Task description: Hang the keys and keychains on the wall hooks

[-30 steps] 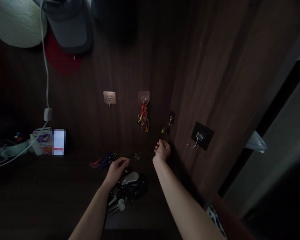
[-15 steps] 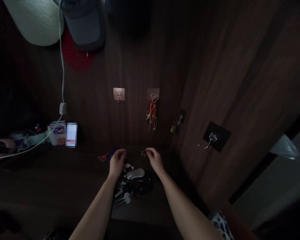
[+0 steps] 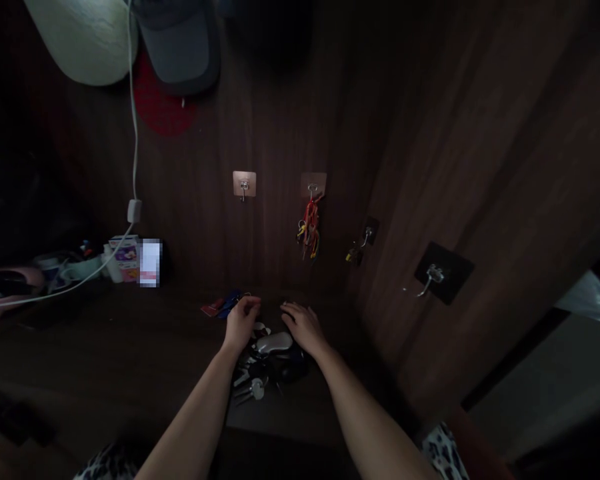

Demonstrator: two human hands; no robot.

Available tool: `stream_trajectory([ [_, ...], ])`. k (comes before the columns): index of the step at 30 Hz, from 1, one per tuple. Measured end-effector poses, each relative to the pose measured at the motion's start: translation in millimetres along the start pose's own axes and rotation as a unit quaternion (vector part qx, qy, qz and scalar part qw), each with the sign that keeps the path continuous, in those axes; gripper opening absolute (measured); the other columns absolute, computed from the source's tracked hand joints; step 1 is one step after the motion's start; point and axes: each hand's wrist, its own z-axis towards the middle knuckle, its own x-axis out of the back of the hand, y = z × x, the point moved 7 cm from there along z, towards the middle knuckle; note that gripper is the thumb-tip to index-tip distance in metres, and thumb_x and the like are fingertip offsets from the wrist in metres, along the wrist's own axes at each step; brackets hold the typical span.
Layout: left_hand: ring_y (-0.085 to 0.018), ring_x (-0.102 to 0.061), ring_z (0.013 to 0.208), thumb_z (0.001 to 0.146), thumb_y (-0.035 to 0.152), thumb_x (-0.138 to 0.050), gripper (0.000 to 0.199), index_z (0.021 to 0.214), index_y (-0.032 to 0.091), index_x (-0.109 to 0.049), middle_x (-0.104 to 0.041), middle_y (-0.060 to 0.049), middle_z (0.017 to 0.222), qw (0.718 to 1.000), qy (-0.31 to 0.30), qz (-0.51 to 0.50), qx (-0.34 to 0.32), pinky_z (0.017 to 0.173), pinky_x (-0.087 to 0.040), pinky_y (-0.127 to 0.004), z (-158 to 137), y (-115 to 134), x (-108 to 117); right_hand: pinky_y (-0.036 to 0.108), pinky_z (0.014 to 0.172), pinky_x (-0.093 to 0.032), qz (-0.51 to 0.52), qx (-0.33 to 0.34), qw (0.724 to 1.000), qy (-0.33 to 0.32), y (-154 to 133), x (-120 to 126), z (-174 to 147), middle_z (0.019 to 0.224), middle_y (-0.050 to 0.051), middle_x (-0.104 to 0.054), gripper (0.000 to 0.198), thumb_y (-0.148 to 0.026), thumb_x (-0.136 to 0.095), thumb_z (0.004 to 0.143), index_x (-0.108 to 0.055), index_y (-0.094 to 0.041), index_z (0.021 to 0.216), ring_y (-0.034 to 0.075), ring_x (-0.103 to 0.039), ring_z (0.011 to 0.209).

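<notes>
My left hand (image 3: 242, 325) rests over the dark shelf with thumb and fingers curled together; what they hold, if anything, is hidden. Right beside it lie a blue tag (image 3: 229, 305) and a red tag (image 3: 212, 309). My right hand (image 3: 303, 327) is lowered onto the shelf, its fingers stretched out to the left, covering the spot beneath them. Between my wrists sits a bunch of keys (image 3: 257, 389) with a silver oval fob (image 3: 275, 343) and a dark fob (image 3: 293, 369). The keys lie nearest my left forearm.
Keys on red and yellow cords (image 3: 310, 230) hang from a wall hook. Another wall hook (image 3: 244, 185) hangs bare. A small yellow-tagged key (image 3: 352, 255) hangs by the corner; a black-backed hook (image 3: 434, 273) is on the right wall. Boxes (image 3: 125, 259) and a white cable (image 3: 134, 133) are left.
My right hand has moved left and down, its fingers straightening from a pinch. The small keys beside it are now out of sight. My left hand has hardly moved; the whole view shifted slightly.
</notes>
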Motion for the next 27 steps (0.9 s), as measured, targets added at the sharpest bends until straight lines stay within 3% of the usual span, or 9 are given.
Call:
stream_trajectory([
  [7,-0.016,-0.063,0.071,0.071,0.026,-0.054,0.019,0.085,0.018,-0.065,-0.068,-0.002,0.079,0.999,-0.024,0.026,-0.009,0.066,-0.048,-0.027,-2,3,-3,0.048,0.103,-0.020,0.097,0.025,0.995,0.019,-3,4,-5,0.112,0.003,-0.064,0.024,-0.029,-0.048,0.083,-0.066,-0.027,0.099,0.022,-0.051,0.114],
  [10,-0.017,-0.063,0.073,0.073,0.026,-0.053,0.021,0.087,0.018,-0.066,-0.069,-0.003,0.081,0.998,-0.036,0.046,-0.008,0.069,-0.048,-0.027,-2,5,-5,0.043,0.097,-0.032,0.166,0.030,0.985,0.032,-3,8,-5,0.101,0.004,-0.068,0.022,-0.032,-0.050,0.081,-0.068,-0.025,0.092,0.022,-0.059,0.101],
  [13,-0.017,-0.063,0.077,0.074,0.026,-0.052,0.024,0.091,0.018,-0.067,-0.069,-0.003,0.083,0.997,-0.050,0.058,-0.010,0.072,-0.048,-0.028,-3,7,-6,0.035,0.085,-0.042,0.261,0.018,0.964,0.040,-2,11,-4,0.094,0.005,-0.069,0.023,-0.034,-0.052,0.078,-0.068,-0.021,0.088,0.021,-0.061,0.092],
  [17,-0.017,-0.063,0.081,0.077,0.026,-0.050,0.026,0.095,0.018,-0.066,-0.070,-0.003,0.086,0.994,-0.076,0.073,-0.021,0.076,-0.047,-0.028,-7,13,-9,0.031,0.077,-0.044,0.353,0.003,0.934,0.046,-3,11,-4,0.087,0.004,-0.069,0.020,-0.035,-0.057,0.073,-0.066,-0.019,0.083,0.019,-0.061,0.085],
  [27,-0.017,-0.062,0.091,0.080,0.032,-0.050,0.025,0.096,0.021,-0.066,-0.068,-0.003,0.098,0.985,-0.141,0.051,-0.089,0.084,-0.046,-0.027,-15,29,-22,0.031,0.077,-0.045,0.487,-0.011,0.871,0.063,-11,11,-6,0.077,0.001,-0.066,0.022,-0.033,-0.067,0.064,-0.059,-0.020,0.080,0.017,-0.061,0.078],
])
